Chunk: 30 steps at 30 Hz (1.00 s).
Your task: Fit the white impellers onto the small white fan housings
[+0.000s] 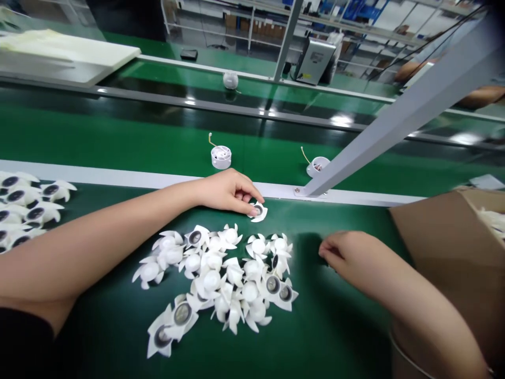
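The left hand [228, 192] lies curved over a white plastic fan impeller [258, 211] with a dark metal hub, its fingertips touching the impeller near the far edge of the green conveyor belt [339, 226]. The thumb is hidden, so how firmly the hand has hold cannot be told. The right hand [345, 252] hangs just above the belt with its fingers loosely curled and almost closed, and nothing shows in them, though the fingers may hide something.

Between the hands, a loose pile of white impellers [215, 279] lies heaped near the belt's middle, some hub-up and some hub-down. More impellers [26, 208] are bunched at the belt's left edge, beyond the left forearm.

An open cardboard box [445, 247] stands at the belt's right edge, beside the right forearm, with white pieces inside. A grey metal strut [394, 118] rises diagonally from a bolted foot on the white rail [158, 180] and cuts across the view. Past the rail, two white fan housings [221, 157] with thin wires sit on a second belt, one partly behind the strut. A co-worker's forearm [414, 68] shows at the top right.
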Each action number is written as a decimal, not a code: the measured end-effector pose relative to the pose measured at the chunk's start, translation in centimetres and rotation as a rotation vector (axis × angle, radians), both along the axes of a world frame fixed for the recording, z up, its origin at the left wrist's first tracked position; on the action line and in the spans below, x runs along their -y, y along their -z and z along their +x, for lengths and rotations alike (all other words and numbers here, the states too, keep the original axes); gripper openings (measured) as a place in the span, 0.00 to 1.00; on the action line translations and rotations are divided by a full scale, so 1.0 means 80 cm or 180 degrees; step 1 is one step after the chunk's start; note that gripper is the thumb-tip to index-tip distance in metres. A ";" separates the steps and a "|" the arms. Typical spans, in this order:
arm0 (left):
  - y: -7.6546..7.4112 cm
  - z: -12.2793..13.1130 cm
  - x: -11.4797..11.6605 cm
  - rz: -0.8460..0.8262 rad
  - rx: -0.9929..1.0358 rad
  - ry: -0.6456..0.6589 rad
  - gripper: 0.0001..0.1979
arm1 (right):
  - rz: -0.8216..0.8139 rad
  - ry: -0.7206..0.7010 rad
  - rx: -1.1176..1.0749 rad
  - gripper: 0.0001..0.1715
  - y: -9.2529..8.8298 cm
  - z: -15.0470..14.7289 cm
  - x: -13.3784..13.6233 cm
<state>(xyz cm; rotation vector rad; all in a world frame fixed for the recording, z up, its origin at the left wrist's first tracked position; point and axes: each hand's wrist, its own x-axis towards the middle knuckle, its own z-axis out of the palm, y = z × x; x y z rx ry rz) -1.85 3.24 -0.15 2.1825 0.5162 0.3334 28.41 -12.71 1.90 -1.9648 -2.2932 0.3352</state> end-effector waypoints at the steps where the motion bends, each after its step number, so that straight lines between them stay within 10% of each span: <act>1: -0.001 0.000 0.001 -0.0002 -0.0022 -0.0035 0.22 | -0.0006 -0.0014 0.0226 0.15 0.000 -0.007 0.002; 10: -0.001 -0.019 0.034 0.0103 0.0322 -0.0091 0.19 | -0.0436 0.0089 0.0416 0.14 -0.005 -0.021 -0.009; 14: 0.000 -0.026 0.048 0.0239 0.0291 -0.0209 0.22 | -0.1256 -0.0093 -0.1073 0.09 -0.057 0.006 -0.029; 20: -0.005 -0.024 0.042 0.0274 0.0192 0.0065 0.21 | -0.0645 -0.0215 -0.1620 0.11 -0.133 -0.019 -0.064; 30: 0.010 -0.021 0.043 0.0532 0.0524 -0.0135 0.16 | -0.0737 -0.1028 -0.1606 0.07 -0.014 -0.118 -0.100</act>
